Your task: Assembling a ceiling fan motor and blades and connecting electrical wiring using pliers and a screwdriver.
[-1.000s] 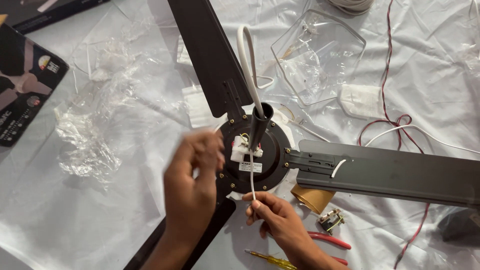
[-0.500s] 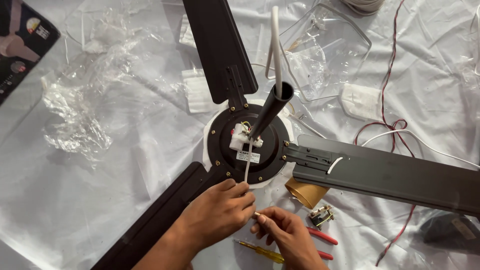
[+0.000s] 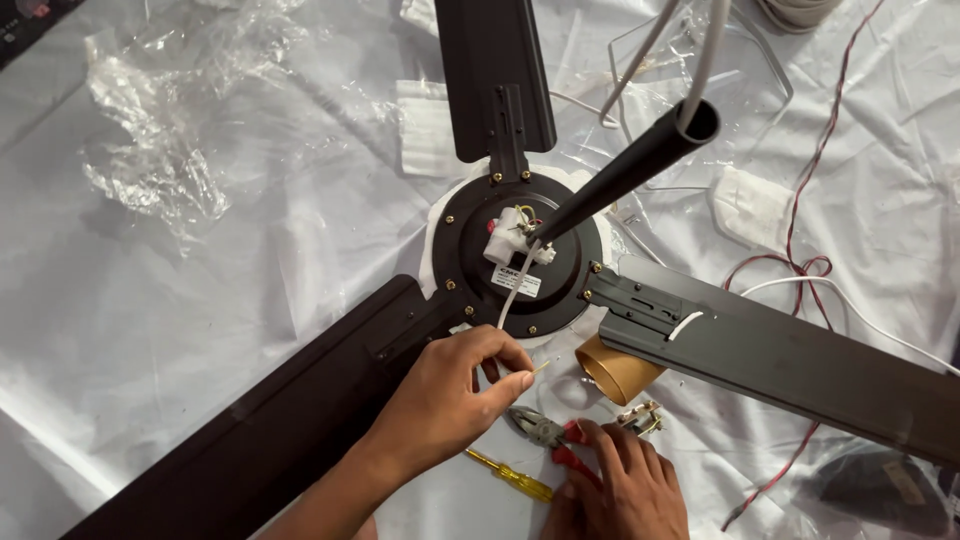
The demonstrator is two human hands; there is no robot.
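The left hand point(image 3: 445, 385) comes in from the lower left with the wrist bent and the knuckles up, its thumb and forefinger pinched shut on the bared end of a thin white wire point(image 3: 512, 295); the other fingers curl loosely beneath. That wire runs up from the pinch to the white terminal block point(image 3: 503, 237) on the round black motor housing point(image 3: 515, 255) of a ceiling fan lying on the surface. The right hand point(image 3: 620, 485) lies low at the bottom edge, palm down, fingers closed over the red handles of a pair of pliers point(image 3: 548, 435) whose grey nose points up and left toward the left hand. Just left of it a yellow screwdriver point(image 3: 508, 476) rests on the white sheet point(image 3: 200, 320) covering the surface. A tan cardboard tube point(image 3: 615, 368) and a small metal fitting point(image 3: 640, 417) sit just above the right hand. Three dark fan blades point(image 3: 300, 420) spread from the housing, and a dark downrod point(image 3: 630, 165) rises tilted from its centre. Crumpled clear plastic point(image 3: 150, 150) lies upper left; a red cable point(image 3: 810, 260) loops on the right.
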